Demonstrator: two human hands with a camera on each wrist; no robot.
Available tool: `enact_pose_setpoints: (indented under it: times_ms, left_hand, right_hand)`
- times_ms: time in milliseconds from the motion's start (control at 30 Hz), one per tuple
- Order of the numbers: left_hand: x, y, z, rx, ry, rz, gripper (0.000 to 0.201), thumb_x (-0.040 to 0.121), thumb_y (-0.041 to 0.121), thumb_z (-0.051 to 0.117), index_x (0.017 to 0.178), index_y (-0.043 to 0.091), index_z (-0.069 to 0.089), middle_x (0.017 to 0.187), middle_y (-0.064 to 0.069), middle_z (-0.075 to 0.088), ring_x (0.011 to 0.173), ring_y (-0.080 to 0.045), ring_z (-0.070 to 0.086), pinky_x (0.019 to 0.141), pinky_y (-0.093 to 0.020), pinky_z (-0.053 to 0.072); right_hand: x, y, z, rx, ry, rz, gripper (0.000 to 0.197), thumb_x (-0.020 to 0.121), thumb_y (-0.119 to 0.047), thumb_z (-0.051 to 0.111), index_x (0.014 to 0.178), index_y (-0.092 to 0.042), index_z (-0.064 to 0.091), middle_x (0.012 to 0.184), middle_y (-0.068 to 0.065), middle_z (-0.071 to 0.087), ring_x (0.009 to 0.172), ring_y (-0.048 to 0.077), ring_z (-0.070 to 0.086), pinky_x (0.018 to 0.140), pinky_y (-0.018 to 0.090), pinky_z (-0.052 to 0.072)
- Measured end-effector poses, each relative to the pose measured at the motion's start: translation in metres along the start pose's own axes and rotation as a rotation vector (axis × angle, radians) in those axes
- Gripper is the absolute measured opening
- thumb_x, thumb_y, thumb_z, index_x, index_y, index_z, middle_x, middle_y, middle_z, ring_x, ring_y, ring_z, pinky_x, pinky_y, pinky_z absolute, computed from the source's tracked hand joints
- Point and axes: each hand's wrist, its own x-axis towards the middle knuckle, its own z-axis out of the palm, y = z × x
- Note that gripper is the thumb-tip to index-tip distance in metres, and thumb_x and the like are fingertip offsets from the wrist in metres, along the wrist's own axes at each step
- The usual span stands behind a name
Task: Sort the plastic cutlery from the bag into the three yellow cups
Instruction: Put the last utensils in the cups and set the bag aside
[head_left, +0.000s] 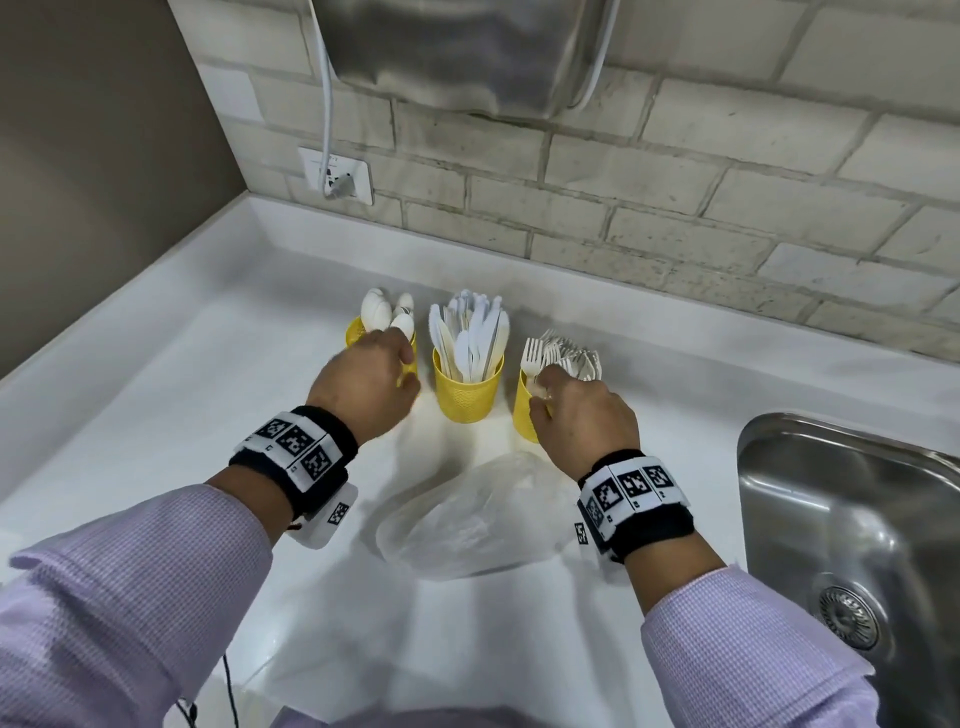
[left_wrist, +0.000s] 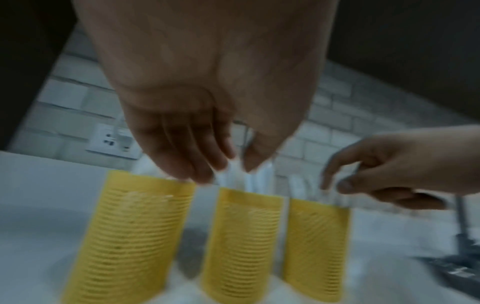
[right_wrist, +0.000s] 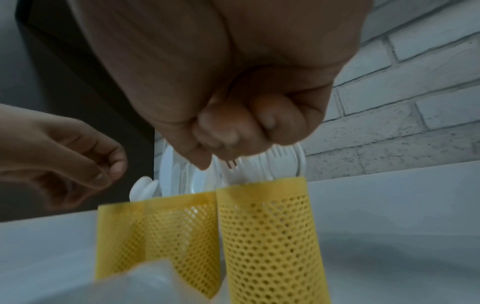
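Right now my right hand (head_left: 582, 410) pinches a white fork (right_wrist: 230, 164) over the right yellow cup (right_wrist: 270, 236), which is full of forks. My left hand (head_left: 363, 384) hangs slack and released above the left cup (left_wrist: 130, 232) of spoons (head_left: 384, 312). Knives fill the middle cup (head_left: 467, 387). Nearer me, the plastic bag (head_left: 467, 525) lies on the white counter (head_left: 156, 405), with a steel sink (head_left: 852, 519) at right.

Perforated yellow cups (head_left: 468, 387), white cutlery (head_left: 474, 332), lilac checked sleeves (head_left: 135, 561)
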Motion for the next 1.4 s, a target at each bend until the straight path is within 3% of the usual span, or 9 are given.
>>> enact_pose_setpoints:
  times_ms: [167,233,333,433,533,633,700,967,1400]
  left_hand:
    - [-0.056,0.016,0.019,0.163,-0.451,0.070,0.072,0.078,0.078,0.060,0.132,0.030,0.053,0.120,0.008,0.065,0.106,-0.017,0.063,0.093,-0.036,0.052]
    - [-0.072,0.010,0.035,0.290,-0.626,0.070,0.088,0.079,0.078,0.059,0.148,0.027,0.041,0.136,0.002,0.058,0.123,-0.023,0.059,0.101,-0.039,0.050]
    - [-0.084,0.002,0.048,0.374,-0.748,0.080,0.060,0.092,0.052,0.058,0.141,0.020,0.046,0.133,-0.006,0.061,0.119,-0.029,0.061,0.095,-0.037,0.051]
    - [-0.087,0.007,0.042,0.303,-0.704,0.064,0.016,0.091,0.034,0.056,0.091,0.018,0.061,0.102,-0.004,0.068,0.097,-0.029,0.066,0.076,-0.031,0.050]
    - [-0.084,0.018,0.027,0.174,-0.623,0.079,0.034,0.092,0.036,0.061,0.064,0.022,0.046,0.074,0.001,0.056,0.078,-0.024,0.060,0.066,-0.032,0.046]
    - [-0.084,0.028,0.006,-0.086,-0.490,0.095,0.043,0.084,0.039,0.079,0.067,0.016,0.046,0.064,0.006,0.047,0.059,-0.009,0.044,0.054,-0.022,0.031]
    - [-0.085,0.034,-0.009,-0.297,-0.406,0.105,0.042,0.081,0.033,0.085,0.069,0.013,0.050,0.061,0.011,0.046,0.054,-0.007,0.042,0.052,-0.019,0.033]
    - [-0.078,0.025,-0.051,-0.716,-0.479,-0.042,0.031,0.083,0.031,0.081,0.074,0.010,0.061,0.058,0.003,0.053,0.055,-0.014,0.044,0.052,-0.025,0.034]
    - [-0.075,0.010,-0.078,-0.993,-0.413,-0.022,0.013,0.100,0.014,0.065,0.091,0.005,0.069,0.076,-0.008,0.067,0.064,-0.014,0.060,0.063,-0.025,0.051]
  right_hand:
    - [-0.027,-0.009,-0.012,0.160,0.162,-0.003,0.021,0.097,-0.035,0.050,0.114,-0.025,0.054,0.077,0.005,0.069,0.079,0.037,0.065,0.066,0.038,0.051]
    - [-0.042,-0.015,-0.013,0.230,0.198,-0.027,0.018,0.095,-0.033,0.052,0.112,-0.025,0.056,0.071,0.000,0.065,0.075,0.035,0.063,0.064,0.038,0.052]
    - [-0.066,-0.030,-0.004,0.343,0.169,-0.128,0.022,0.092,-0.028,0.059,0.113,-0.026,0.059,0.076,-0.012,0.052,0.073,0.022,0.059,0.065,0.034,0.049]
    - [-0.087,-0.043,0.012,0.425,0.036,-0.248,0.046,0.086,-0.035,0.061,0.130,-0.023,0.055,0.107,-0.008,0.050,0.098,0.016,0.057,0.082,0.038,0.052]
    - [-0.093,-0.048,0.024,0.328,-0.108,-0.335,0.082,0.081,-0.047,0.062,0.153,-0.027,0.031,0.144,-0.002,0.038,0.135,0.022,0.040,0.108,0.044,0.042]
    - [-0.092,-0.050,0.020,0.146,-0.185,-0.302,0.100,0.082,-0.049,0.065,0.159,-0.036,0.003,0.158,-0.006,0.026,0.151,0.021,0.016,0.121,0.059,0.017]
    - [-0.089,-0.050,0.017,0.074,-0.156,-0.236,0.094,0.088,-0.045,0.063,0.159,-0.036,0.002,0.148,-0.007,0.039,0.144,0.018,0.029,0.120,0.064,0.012]
    - [-0.069,-0.043,0.001,0.032,0.073,-0.094,0.031,0.087,-0.018,0.058,0.115,-0.029,0.064,0.112,-0.006,0.061,0.112,0.025,0.055,0.101,0.048,0.030]
    - [-0.065,-0.119,-0.007,0.292,0.030,-0.280,0.099,0.066,-0.055,0.059,0.155,-0.031,0.023,0.138,-0.006,0.046,0.138,0.020,0.037,0.115,0.055,0.030]
